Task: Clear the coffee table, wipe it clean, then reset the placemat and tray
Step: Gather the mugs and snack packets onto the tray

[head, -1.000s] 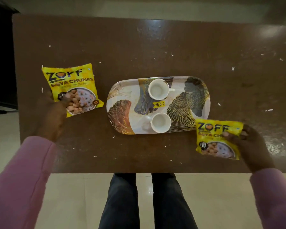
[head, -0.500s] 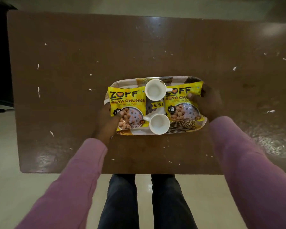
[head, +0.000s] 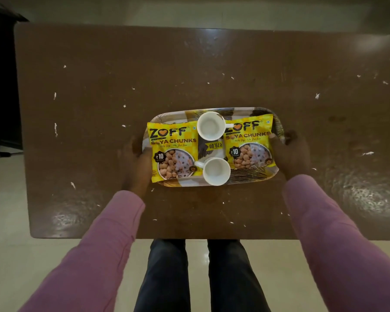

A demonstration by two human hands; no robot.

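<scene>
A leaf-patterned oval tray (head: 252, 179) sits on the brown coffee table (head: 189, 64). On it lie two yellow soya chunk packets, one on the left (head: 173, 152) and one on the right (head: 249, 145), with two white cups between them, a far cup (head: 210, 126) and a near cup (head: 216, 171). My left hand (head: 136, 163) is at the tray's left end with its thumb on the left packet. My right hand (head: 291, 154) grips the tray's right end, thumb on the right packet's edge. No placemat is in view.
White crumbs are scattered over the table, thickest at the right and along the left side (head: 55, 129). A dark piece of furniture (head: 0, 86) stands left of the table. My legs (head: 196, 278) are at the table's near edge, above a pale tiled floor.
Both hands carried the packets from the table's sides onto the tray. They have since slid outward from the packets to the tray's two ends.
</scene>
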